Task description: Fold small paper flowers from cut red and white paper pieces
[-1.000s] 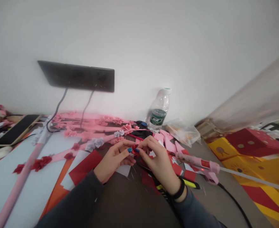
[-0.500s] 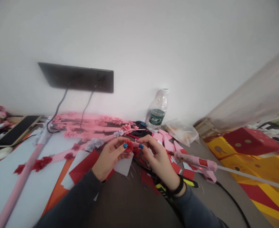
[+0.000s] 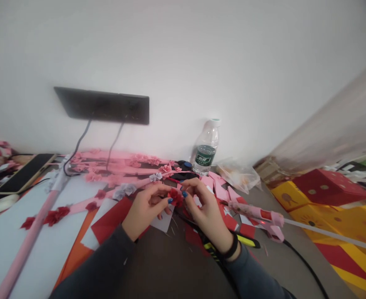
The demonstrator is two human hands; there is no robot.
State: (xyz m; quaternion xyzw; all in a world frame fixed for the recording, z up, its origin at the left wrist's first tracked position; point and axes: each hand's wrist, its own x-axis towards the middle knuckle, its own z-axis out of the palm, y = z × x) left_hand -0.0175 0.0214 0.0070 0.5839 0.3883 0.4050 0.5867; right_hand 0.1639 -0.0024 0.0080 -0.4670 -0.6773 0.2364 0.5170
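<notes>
The left hand point(image 3: 147, 208) is pinching a red flower point(image 3: 176, 197) at its left edge, between thumb and fingers. The right hand point(image 3: 205, 214) is curling its thumb and fingers at the flower's right edge; whether they are gripping it or only touching it, I cannot tell. The two hands are facing each other, the flower sitting between their fingertips above the middle of the table point(image 3: 170, 265). Under and beside the left hand, red paper point(image 3: 110, 222) is lying over white sheets. Beyond the hands, pink strips bearing small flowers are stretching along the wall, and a bottle point(image 3: 205, 153) is standing near the wall with a clear bag point(image 3: 239, 176) lying to its right. Pink scraps point(image 3: 222, 191) are lying in front of the bottle. To the right of the right hand, a pink glue gun point(image 3: 257, 214) is resting on the table, a white stick point(image 3: 326, 233) poking from its back end; a yellow-and-black cutter point(image 3: 248, 241) is lying nearer the wrist. Farther right, yellow and red boxes point(image 3: 329, 220) are sitting.
</notes>
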